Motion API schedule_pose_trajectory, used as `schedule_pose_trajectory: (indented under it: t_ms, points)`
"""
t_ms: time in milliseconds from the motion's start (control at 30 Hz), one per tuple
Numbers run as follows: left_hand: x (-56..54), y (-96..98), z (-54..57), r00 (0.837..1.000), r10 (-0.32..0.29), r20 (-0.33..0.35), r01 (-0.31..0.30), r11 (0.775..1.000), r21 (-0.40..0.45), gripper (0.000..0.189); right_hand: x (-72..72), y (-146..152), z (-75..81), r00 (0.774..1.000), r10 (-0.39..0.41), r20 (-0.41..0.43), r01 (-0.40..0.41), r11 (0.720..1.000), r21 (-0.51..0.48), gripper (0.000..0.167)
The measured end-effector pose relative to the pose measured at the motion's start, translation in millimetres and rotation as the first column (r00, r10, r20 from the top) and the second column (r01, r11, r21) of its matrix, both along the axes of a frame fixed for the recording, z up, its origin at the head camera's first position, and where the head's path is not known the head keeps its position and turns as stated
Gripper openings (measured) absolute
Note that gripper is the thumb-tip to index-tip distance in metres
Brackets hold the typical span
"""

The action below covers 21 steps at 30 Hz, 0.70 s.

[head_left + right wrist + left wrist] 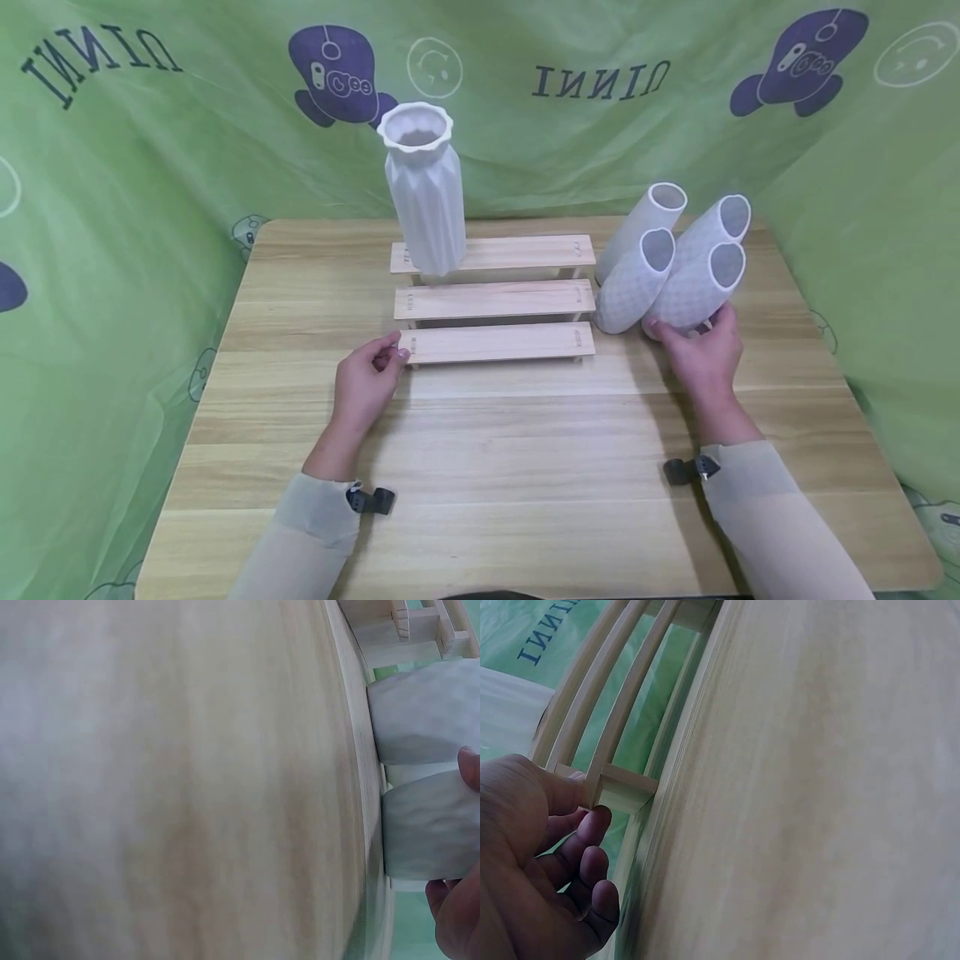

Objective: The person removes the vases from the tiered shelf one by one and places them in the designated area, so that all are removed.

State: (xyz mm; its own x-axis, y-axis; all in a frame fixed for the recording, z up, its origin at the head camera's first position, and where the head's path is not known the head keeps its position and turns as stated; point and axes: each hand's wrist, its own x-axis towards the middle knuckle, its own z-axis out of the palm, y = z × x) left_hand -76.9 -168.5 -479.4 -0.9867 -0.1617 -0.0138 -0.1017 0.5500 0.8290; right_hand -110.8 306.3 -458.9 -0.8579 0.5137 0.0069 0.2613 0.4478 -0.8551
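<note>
A three-tier wooden step rack (497, 342) stands at the middle of the table. My left hand (366, 379) pinches the left end of its lowest slat between thumb and fingers; the left wrist view shows that slat's end (594, 787) up close. On the right, my right hand (707, 348) grips the lower part of the front right white textured vase (686, 292), thumb on one side and fingers on the other. Three similar vases cluster against it, the front left one (633, 287) right beside the rack's end. In the right wrist view, the gripped vase (431, 829) shows its base.
A taller white fluted vase (427, 196) with a scalloped rim stands at the left of the rack's top tier. Green printed cloth (540, 158) hangs behind and beside the wooden table (517, 475). Dark cameras sit on both wrists.
</note>
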Motion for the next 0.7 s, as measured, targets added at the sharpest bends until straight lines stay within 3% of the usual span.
schedule_pose_trajectory:
  t_ms: [700]
  points:
    - [0.4,0.1,-1.1,1.0,-0.002,-0.002,0.002,1.0,-0.007,0.035,2.1,0.0,1.5,1.0,0.026,0.012,-0.027,0.997,0.066,0.097]
